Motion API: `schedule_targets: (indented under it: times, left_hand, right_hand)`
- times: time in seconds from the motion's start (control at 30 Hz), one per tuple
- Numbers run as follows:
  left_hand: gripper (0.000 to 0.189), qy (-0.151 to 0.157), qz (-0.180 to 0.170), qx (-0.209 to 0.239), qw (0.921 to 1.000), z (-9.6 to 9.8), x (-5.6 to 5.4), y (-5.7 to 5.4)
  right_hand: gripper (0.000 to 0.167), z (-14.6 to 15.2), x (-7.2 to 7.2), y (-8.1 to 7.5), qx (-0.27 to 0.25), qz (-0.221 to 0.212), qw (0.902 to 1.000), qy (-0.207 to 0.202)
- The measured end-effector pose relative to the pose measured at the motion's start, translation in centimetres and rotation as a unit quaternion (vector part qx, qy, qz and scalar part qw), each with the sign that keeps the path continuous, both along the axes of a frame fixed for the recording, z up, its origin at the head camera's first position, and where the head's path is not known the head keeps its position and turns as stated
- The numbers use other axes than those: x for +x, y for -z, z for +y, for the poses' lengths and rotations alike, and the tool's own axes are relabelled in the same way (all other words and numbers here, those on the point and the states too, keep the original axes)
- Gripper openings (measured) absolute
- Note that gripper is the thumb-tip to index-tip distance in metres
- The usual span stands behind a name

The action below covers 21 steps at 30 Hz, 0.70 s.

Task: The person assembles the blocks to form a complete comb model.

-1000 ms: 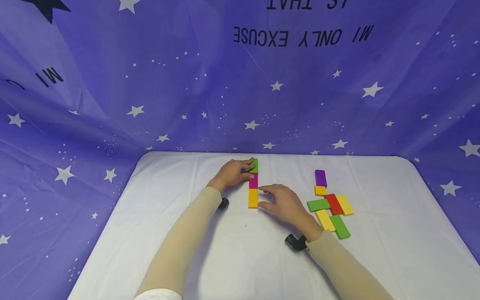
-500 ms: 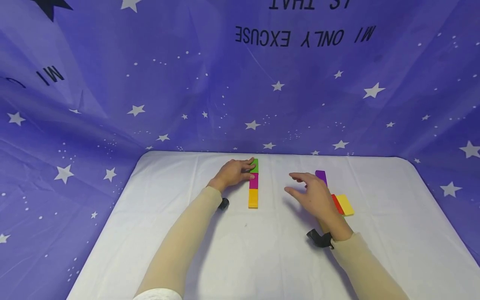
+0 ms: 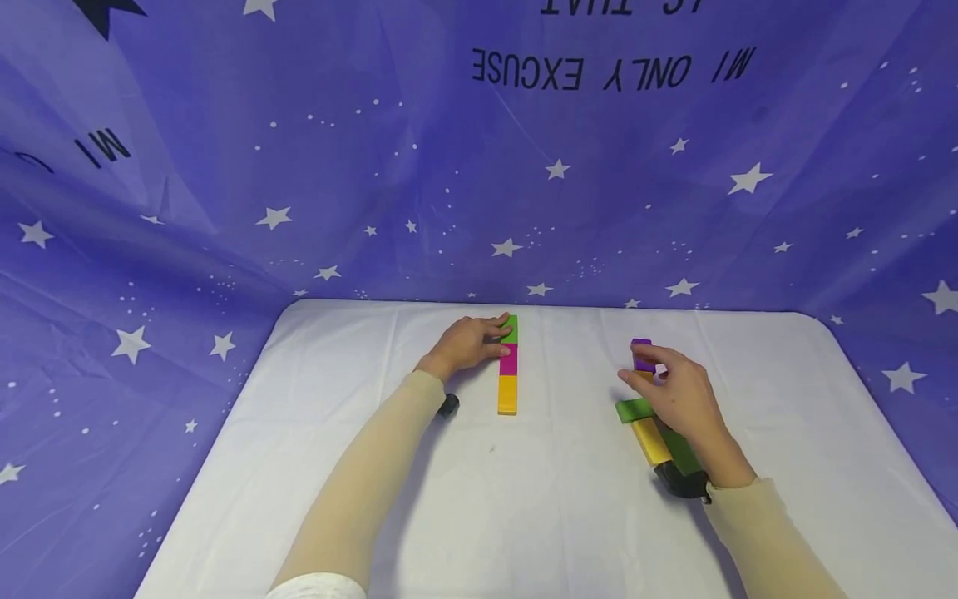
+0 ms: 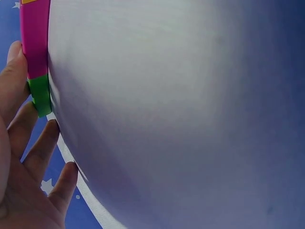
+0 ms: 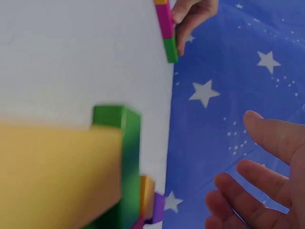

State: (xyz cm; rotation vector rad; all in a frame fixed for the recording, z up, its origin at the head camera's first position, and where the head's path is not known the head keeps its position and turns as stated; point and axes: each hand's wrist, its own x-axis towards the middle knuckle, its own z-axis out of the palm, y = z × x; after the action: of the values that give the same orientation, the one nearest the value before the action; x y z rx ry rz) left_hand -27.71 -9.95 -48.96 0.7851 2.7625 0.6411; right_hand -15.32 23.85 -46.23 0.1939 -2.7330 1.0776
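A straight row lies on the white table: a green block [image 3: 511, 329] at the far end, a magenta block [image 3: 509, 360] in the middle and an orange block [image 3: 507, 394] nearest. My left hand [image 3: 464, 343] rests at its left side, thumb on the magenta block and a finger at the green one; the other fingers spread fairly straight in the left wrist view. Over the loose blocks on the right hovers my right hand [image 3: 684, 398], thumb and fingers apart with nothing between them. A purple block [image 3: 641, 356] shows just beyond its fingertips.
Below the right hand lie another green block [image 3: 633, 410], a yellow block [image 3: 650, 442] and a darker green block [image 3: 679, 453], partly covered by the hand and its black wrist camera [image 3: 683, 481]. A purple star-printed cloth [image 3: 419, 191] hangs behind the table [image 3: 524, 516].
My right hand has moved away from the row, rightward to above the loose blocks. The left hand and the row have stayed in place.
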Motion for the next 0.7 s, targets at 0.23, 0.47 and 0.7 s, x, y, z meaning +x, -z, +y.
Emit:
schedule_targets:
  times: [0.23, 0.47, 0.7]
  left_hand:
    - [0.052, 0.000, -0.002, 0.001, 1.0000, 0.0, 0.1, -0.1]
    - [0.053, 0.003, 0.002, 0.004, 1.0000, -0.1, 0.1, -0.3]
    - [0.052, 0.005, -0.004, 0.005, 1.0000, -0.1, 0.1, -0.2]
  right_hand:
    - [0.052, 1.6, 0.2, 0.8, 0.046, -0.026, 0.9986, -0.005]
    - [0.054, 2.3, 0.2, 1.4, 0.075, -0.059, 0.9954, 0.002]
    - [0.050, 2.1, 0.1, 1.3, 0.125, -0.087, 0.9883, 0.010]
